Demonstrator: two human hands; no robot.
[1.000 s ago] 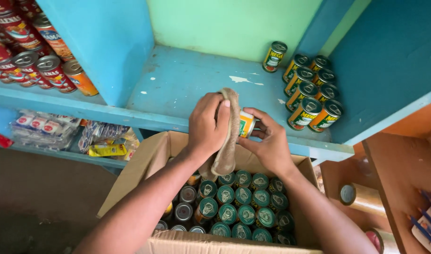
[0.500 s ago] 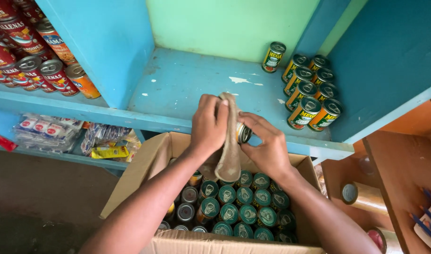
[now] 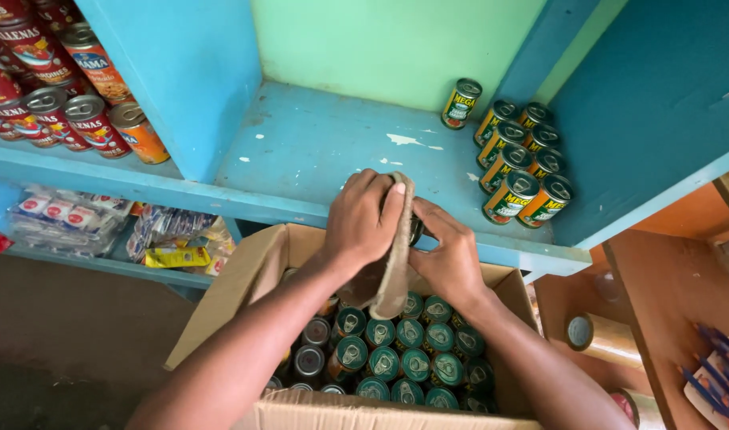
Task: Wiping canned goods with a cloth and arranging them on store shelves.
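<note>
Your left hand [image 3: 363, 219] was clenched over a tan cloth [image 3: 396, 255], pressing it against a can [image 3: 414, 231] that your right hand [image 3: 450, 256] gripped from the other side. Only a dark sliver of that can showed between your two grips; the rest was hidden by fingers and cloth. The loose end of the cloth hung straight down below your left grip, its tip just above the cans in the box [image 3: 245, 287].

That open cardboard box sat directly beneath both grips, with your forearms reaching in over its near edge. It held rows of upright green-topped cans [image 3: 416, 362] with pull-tab lids, packed touching one another; a few silver-topped ones stood toward the left side, under your left forearm.

Just beyond your grips ran the front edge of a blue shelf [image 3: 316, 151], its paint chipped in white patches. Farther off and to the right of your right grip, a cluster of green-and-yellow cans [image 3: 519, 171] stood upright against the shelf's blue side wall, in two touching rows, with one single can [image 3: 461, 103] standing apart at the back near the green wall.

Well to the left of your left grip, past a blue divider, red cans [image 3: 58, 119] lay and stood stacked on the neighbouring shelf, an orange one [image 3: 137, 134] at their near end. Below and left of the grips, clear packets [image 3: 70, 223] lay on a lower shelf.
</note>
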